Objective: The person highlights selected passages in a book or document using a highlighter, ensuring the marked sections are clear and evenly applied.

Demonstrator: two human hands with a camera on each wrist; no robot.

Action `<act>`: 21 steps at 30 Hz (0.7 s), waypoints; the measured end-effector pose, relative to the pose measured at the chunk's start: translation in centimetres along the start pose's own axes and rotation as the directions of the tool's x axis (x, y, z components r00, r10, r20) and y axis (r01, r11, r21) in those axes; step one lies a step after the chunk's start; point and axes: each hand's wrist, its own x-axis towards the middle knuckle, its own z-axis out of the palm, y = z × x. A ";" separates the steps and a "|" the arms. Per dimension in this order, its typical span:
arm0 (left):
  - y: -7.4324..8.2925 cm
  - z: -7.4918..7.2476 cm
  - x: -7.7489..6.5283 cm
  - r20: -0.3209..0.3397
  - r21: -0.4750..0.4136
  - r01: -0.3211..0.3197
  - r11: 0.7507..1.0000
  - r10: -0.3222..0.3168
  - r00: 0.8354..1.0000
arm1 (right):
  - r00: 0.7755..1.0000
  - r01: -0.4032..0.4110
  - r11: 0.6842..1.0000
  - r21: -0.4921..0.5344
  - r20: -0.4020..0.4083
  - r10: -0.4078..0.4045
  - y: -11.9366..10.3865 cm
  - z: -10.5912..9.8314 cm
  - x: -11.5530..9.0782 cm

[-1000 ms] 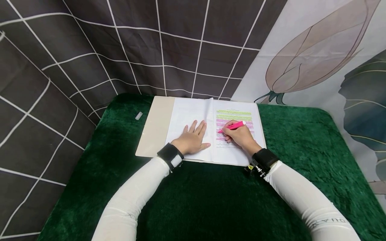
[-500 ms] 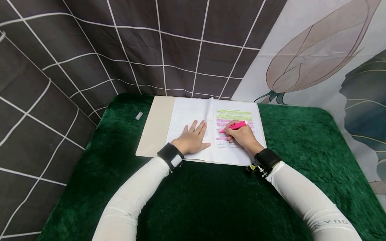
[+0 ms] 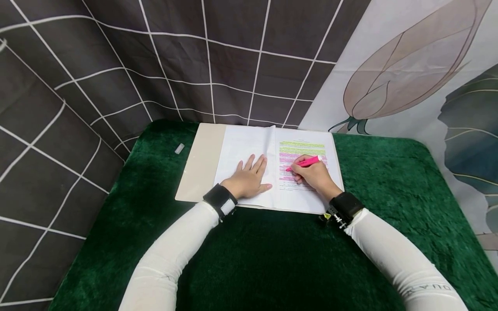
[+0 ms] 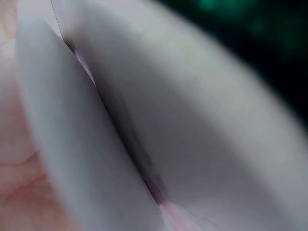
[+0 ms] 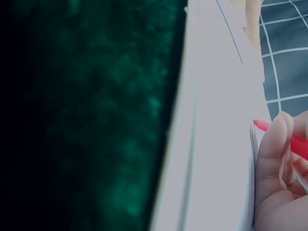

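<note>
A paper booklet lies open on the table, its right page printed with lines marked yellow-green at the top and pink below. My right hand pinches a pink highlighter between thumb and fingers, its tip at the pink lines. In the right wrist view the highlighter pokes out past the thumb, its tip close to the page edge. My left hand lies flat with fingers spread on the blank left page. Close up in the left wrist view are blurred page edges beside the palm.
The booklet's cream cover extends out at the left. A small whitish piece lies on the green cloth left of it. Behind the table hangs a dark grid-patterned curtain, with a flower-printed one on the right.
My right hand has moved a little to the right along the pink lines with the highlighter. The left hand has stayed in place on the left page.
</note>
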 end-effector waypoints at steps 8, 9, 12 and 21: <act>0.1 -0.2 -0.2 -0.006 0.006 -0.004 1.000 0.004 1.000 | 1.000 0.010 0.999 -0.033 -0.004 -0.011 0.0 -0.1 -0.1; 0.1 -0.2 -0.1 -0.006 0.004 -0.004 1.000 0.004 1.000 | 1.000 0.009 0.999 -0.034 -0.005 -0.009 0.0 -0.1 -0.1; 0.1 -0.2 -0.1 -0.005 -0.003 -0.005 1.000 0.005 1.000 | 1.000 0.008 0.999 -0.038 -0.002 -0.008 0.0 -0.2 -0.1; 0.1 -0.3 -0.2 -0.003 -0.013 -0.003 1.000 0.003 1.000 | 1.000 0.006 0.999 -0.037 -0.009 -0.006 0.2 -0.5 -0.2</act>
